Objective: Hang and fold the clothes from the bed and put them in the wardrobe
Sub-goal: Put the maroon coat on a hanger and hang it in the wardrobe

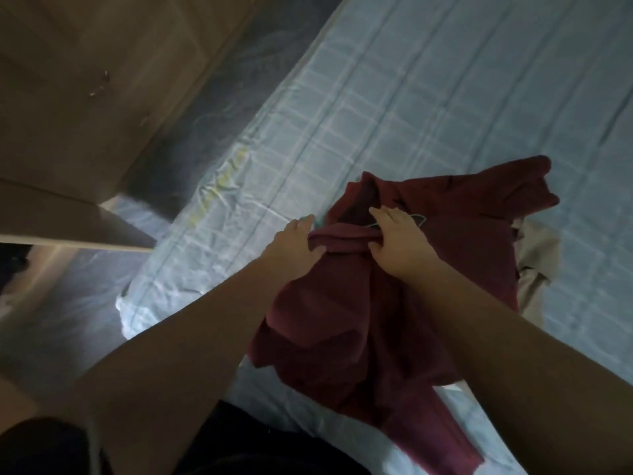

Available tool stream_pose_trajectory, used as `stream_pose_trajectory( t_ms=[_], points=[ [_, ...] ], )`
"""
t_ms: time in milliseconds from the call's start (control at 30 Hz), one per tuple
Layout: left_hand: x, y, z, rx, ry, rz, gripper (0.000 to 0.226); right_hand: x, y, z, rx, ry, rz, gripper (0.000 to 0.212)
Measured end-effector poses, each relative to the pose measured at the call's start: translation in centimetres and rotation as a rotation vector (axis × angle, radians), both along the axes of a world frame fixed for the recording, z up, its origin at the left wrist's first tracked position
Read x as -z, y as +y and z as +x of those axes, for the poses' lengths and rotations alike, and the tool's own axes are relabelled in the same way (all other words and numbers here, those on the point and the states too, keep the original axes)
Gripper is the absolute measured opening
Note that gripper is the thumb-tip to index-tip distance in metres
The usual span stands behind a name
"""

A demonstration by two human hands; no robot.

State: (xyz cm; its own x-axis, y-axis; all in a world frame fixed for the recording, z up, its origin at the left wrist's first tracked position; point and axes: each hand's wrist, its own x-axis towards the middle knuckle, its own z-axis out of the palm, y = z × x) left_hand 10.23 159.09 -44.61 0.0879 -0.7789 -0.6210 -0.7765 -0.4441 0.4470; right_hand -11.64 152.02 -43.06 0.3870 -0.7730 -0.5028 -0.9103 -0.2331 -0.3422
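While both bare forearms reach out over the near edge of the bed (428, 108), the hands meet on a maroon shirt (342, 320) that lies spread across the mattress, its hem trailing toward the person. The left hand (298, 243) clamps a bunched ridge of the cloth near the shirt's left side, fingers over it and thumb under, while the right hand (399, 240) closes on the same ridge from the other side, its fingers lying over what looks like a pale green hanger (419, 219); only thin curved bits of it show, so I cannot be sure. Gathering the fabric this way probably opens the body of the shirt so the hanger can be worked up toward the collar, which gapes dark just beyond the hands. The shirt looks soft and limp, a matte knit that creases in broad folds. To its right, partly under it, a beige garment (537, 265) lies crumpled. The bedsheet is pale blue with a light check and fine wrinkles. Farther left stands the wood-grain wardrobe (85, 108), one door panel edge jutting toward the bed.
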Motion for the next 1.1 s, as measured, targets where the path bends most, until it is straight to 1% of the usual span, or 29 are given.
stream_pose_trajectory(
  t_ms=[33, 100, 133, 200, 267, 367, 400, 433, 467, 500, 567, 600, 633, 700, 767, 867, 1000, 1100],
  points=[
    [1.1, 0.4, -0.2, 0.031, 0.007, 0.006, 0.081, 1.2, -0.5, -0.1, -0.070, 0.040, 0.036, 0.074],
    [2.5, 1.6, -0.8, 0.095, -0.011, 0.003, 0.073, 3.2, -0.5, -0.4, -0.170, 0.130, 0.113, 0.075],
    [3.1, 2.4, -1.1, 0.136, -0.058, -0.008, 0.069, 3.9, -0.2, -0.6, -0.179, 0.163, 0.138, 0.072],
    [3.8, 3.9, -2.0, 0.206, -0.167, -0.037, 0.063, 4.9, 0.7, -1.0, -0.162, 0.185, 0.123, 0.065],
    [4.4, 4.4, -2.7, 0.177, -0.190, -0.045, 0.060, 5.3, 1.4, -1.1, -0.152, 0.168, 0.073, 0.059],
    [5.3, 3.4, -2.4, -0.016, -0.031, 0.028, 0.052, 5.9, 1.5, -1.4, -0.131, 0.126, 0.020, 0.051],
    [5.2, 2.5, -2.1, -0.092, 0.029, 0.104, 0.053, 6.1, 1.5, -1.4, -0.123, 0.117, 0.014, 0.048],
    [5.3, 1.6, -1.7, -0.164, 0.105, 0.177, 0.060, 6.2, 1.4, -1.4, -0.116, 0.107, 0.003, 0.046],
    [5.1, 0.8, -1.4, -0.192, 0.166, 0.263, 0.067, 6.3, 1.5, -1.4, -0.108, 0.095, -0.008, 0.044],
    [5.3, 0.1, -1.1, -0.206, 0.219, 0.322, 0.069, 6.4, 1.5, -1.4, -0.097, 0.082, -0.022, 0.043],
    [5.3, -1.2, -0.9, -0.143, 0.213, 0.392, 0.058, 6.4, 1.7, -1.4, -0.067, 0.065, -0.056, 0.042],
    [5.1, -1.6, -0.8, -0.148, 0.215, 0.387, 0.056, 6.4, 1.8, -1.4, -0.048, 0.060, -0.075, 0.043],
    [4.9, -1.7, -0.8, -0.185, 0.250, 0.379, 0.060, 6.2, 2.1, -1.6, -0.030, 0.055, -0.095, 0.044],
    [4.1, -1.7, -0.6, -0.293, 0.367, 0.336, 0.064, 5.6, 2.8, -1.8, 0.013, 0.033, -0.135, 0.045],
    [2.6, -1.6, -0.4, -0.337, 0.486, 0.308, 0.063, 4.7, 3.3, -1.9, 0.069, -0.008, -0.184, 0.046],
    [-1.1, -1.9, -0.3, -0.333, 0.705, 0.329, 0.064, 2.2, 3.3, -2.1, 0.140, -0.078, -0.294, 0.049],
    [-7.6, -2.4, -0.9, -0.296, 0.907, 0.317, 0.044, -2.4, 4.4, -2.6, 0.173, -0.138, -0.410, 0.052],
    [-12.4, -1.9, -1.3, -0.196, 1.003, 0.338, 0.049, -5.9, 6.6, -3.2, 0.202, -0.208, -0.441, 0.055]
  ],
)
